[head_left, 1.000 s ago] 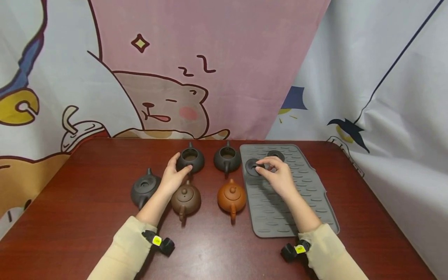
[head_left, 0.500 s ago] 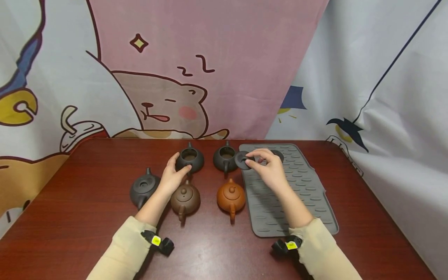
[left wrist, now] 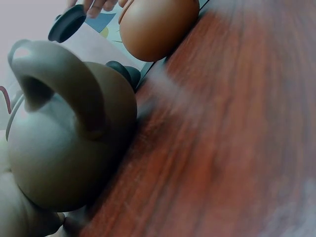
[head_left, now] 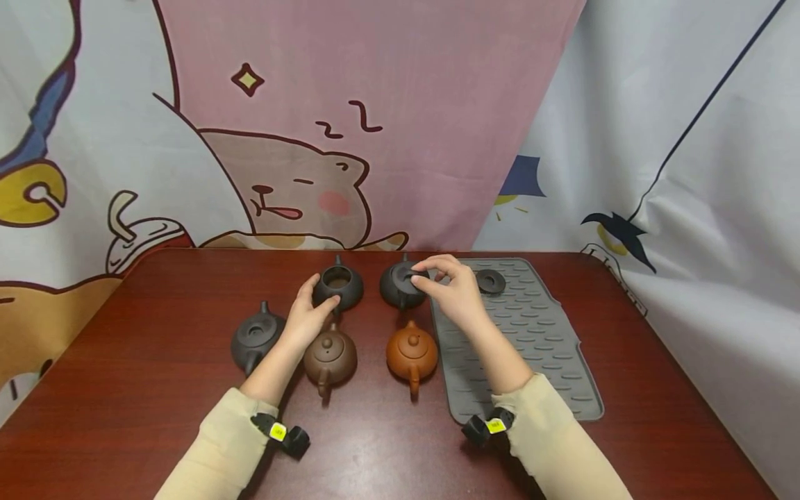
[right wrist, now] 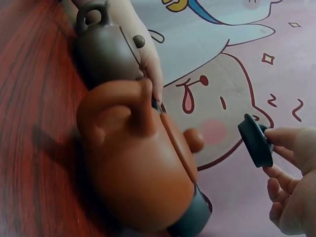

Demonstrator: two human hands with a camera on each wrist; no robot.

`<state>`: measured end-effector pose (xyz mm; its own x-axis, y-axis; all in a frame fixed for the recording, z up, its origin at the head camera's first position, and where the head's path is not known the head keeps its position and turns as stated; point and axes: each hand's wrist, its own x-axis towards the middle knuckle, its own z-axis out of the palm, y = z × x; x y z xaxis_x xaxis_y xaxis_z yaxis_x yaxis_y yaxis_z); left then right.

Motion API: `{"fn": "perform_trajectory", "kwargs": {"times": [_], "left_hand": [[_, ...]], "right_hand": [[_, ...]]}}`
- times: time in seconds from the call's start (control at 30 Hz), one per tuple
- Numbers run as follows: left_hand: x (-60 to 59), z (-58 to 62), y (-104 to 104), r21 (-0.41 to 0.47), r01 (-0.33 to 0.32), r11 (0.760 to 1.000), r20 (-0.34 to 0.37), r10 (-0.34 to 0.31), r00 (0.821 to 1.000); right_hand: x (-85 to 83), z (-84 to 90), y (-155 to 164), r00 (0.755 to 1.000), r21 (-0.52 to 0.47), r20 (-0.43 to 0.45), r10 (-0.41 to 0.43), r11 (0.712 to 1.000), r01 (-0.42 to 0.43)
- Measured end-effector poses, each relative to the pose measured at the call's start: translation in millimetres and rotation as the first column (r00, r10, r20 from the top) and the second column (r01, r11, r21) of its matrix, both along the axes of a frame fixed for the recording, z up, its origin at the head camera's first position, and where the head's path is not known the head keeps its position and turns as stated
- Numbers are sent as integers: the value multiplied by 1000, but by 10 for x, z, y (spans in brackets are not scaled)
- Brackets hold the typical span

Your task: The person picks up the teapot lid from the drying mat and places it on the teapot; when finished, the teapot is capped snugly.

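Note:
My right hand pinches a dark grey teapot lid by its knob. In the right wrist view the lid hangs tilted in the air. Seen from the head, it overlaps the mouth of the back right dark teapot. My left hand grips a lidless dark teapot at back left, thumb and fingers on opposite sides of its body. Another dark lid lies on the grey mat at the right.
Nearer me stand a brown lidded teapot and an orange lidded teapot. A dark teapot with its lid on stands left of my left forearm. A printed curtain hangs behind the table's back edge.
My right hand has lifted the dark lid off the mat and carried it left over the back right teapot. The left hand stays on its teapot.

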<state>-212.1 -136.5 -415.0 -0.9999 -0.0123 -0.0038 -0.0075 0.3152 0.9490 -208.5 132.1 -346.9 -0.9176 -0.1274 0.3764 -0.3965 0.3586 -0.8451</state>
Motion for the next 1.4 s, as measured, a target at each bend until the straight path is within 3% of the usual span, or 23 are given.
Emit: {"fn": "perform_trajectory", "kwargs": {"times": [0.33, 1.0, 1.4], "left_hand": [[28, 6, -10, 2, 9, 1000, 21, -9, 1000], [13, 5, -2, 13, 0, 1000, 15, 0, 1000], [-4, -8, -7, -5, -3, 1000, 13, 3, 1000]], "right_hand": [[-90, 22, -309, 1000, -6, 4, 23, 1000, -23], [-369, -92, -885, 1000, 90, -8, -25, 996, 26], [-547, -203, -1092, 998, 163, 59, -25, 986, 15]]}}
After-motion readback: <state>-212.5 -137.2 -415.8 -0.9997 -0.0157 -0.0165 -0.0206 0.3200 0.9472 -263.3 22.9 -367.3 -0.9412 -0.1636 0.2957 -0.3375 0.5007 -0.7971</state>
